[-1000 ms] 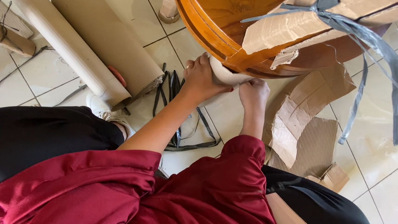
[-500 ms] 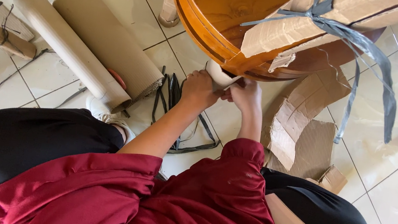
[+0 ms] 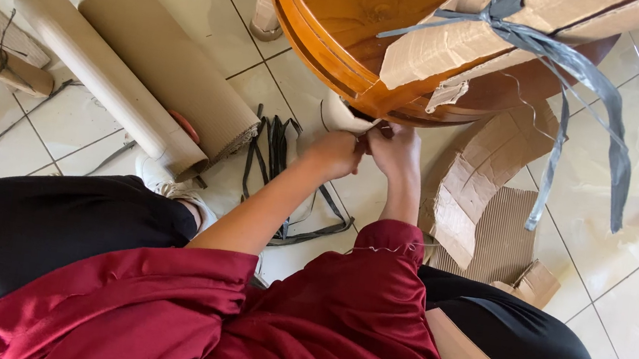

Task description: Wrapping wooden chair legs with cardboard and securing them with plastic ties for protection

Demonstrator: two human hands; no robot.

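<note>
Left hand (image 3: 336,154): closed, pinching the pale wrapped table leg (image 3: 341,115).
Right hand (image 3: 394,151): closed on the same wrap.
Advice: keep both grips tight beneath the round wooden table (image 3: 340,11).

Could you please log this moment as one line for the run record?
left hand: gripping pale wrapping | right hand: gripping it too | place: under wooden table edge

brown cardboard wrapping (image 3: 467,39) seen bound with grey strap (image 3: 569,64) on round wooden table, top right. two rolls of corrugated cardboard (image 3: 137,76) laid side by side on tiled floor, upper left. torn corrugated pieces (image 3: 487,200) scattered below table, right of centre. no labels, signs or screens seen.
</note>
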